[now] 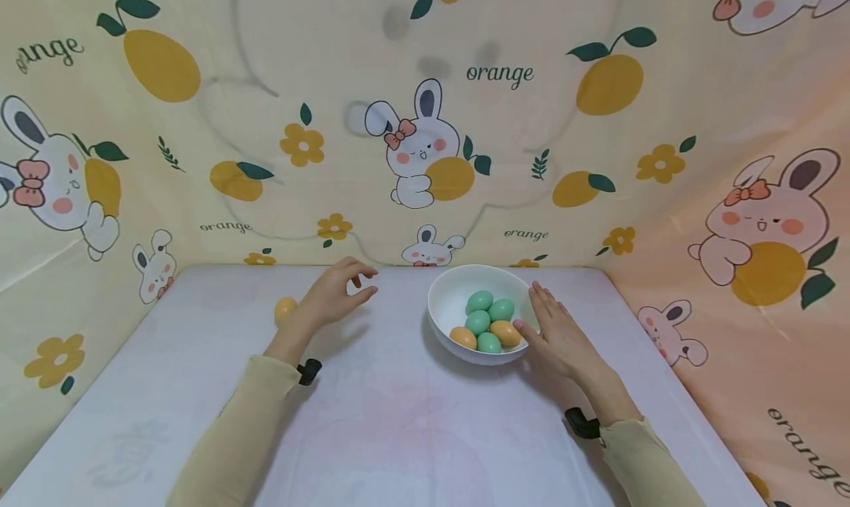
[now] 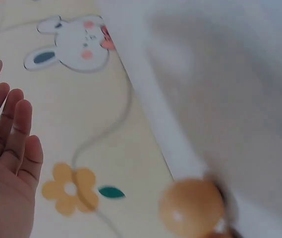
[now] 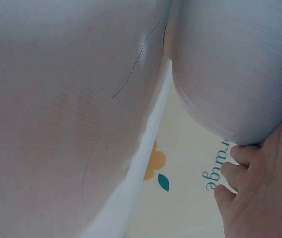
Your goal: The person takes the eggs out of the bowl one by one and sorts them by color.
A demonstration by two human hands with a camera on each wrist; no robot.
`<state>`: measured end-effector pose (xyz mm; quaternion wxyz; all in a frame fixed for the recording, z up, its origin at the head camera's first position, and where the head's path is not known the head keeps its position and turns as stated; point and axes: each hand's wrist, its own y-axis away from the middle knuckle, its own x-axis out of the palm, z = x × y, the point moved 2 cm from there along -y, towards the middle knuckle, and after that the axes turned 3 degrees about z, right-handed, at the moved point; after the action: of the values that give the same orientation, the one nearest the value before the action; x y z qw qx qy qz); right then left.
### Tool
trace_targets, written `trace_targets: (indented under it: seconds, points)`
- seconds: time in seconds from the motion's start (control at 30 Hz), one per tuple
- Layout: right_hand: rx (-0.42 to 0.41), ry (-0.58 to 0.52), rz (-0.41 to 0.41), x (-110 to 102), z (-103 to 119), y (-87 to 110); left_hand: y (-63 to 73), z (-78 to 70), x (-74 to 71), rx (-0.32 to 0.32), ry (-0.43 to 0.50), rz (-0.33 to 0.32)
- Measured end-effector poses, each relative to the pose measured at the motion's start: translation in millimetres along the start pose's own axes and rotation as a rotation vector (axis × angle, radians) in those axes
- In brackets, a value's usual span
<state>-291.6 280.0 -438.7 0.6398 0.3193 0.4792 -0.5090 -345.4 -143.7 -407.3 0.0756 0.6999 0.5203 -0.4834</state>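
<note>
In the head view a white bowl (image 1: 441, 330) stands right of centre near the table's back edge. Inside lie several green eggs (image 1: 477, 322) and two orange eggs (image 1: 462, 337). My right hand (image 1: 564, 345) rests flat against the bowl's right side, fingers straight and thumb at the rim; the right wrist view has its fingers (image 3: 235, 173) by the bowl wall (image 3: 230, 74). My left hand (image 1: 335, 293) hovers over the table left of the bowl, fingers loosely bent and holding nothing. Beside that wrist another orange egg (image 1: 285, 309) lies on the table, partly hidden by the arm.
The table (image 1: 425, 433) has a pale cloth. Behind it and at its sides hangs a cream curtain (image 1: 319, 64) printed with rabbits, flowers and oranges. Dark straps with small cameras (image 1: 582, 423) sit on both wrists.
</note>
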Motion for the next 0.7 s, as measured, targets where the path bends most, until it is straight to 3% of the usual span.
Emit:
trace_targets:
  seconds: [0.4,0.7]
  points:
    - [0.003,0.0,0.003,0,0,-0.9,-28.2,-37.7,33.2,0.106,0.041,0.004]
    - [0.0,-0.001,0.0,1,0,-1.3,-50.3,-73.7,61.7,0.156,0.056,0.093]
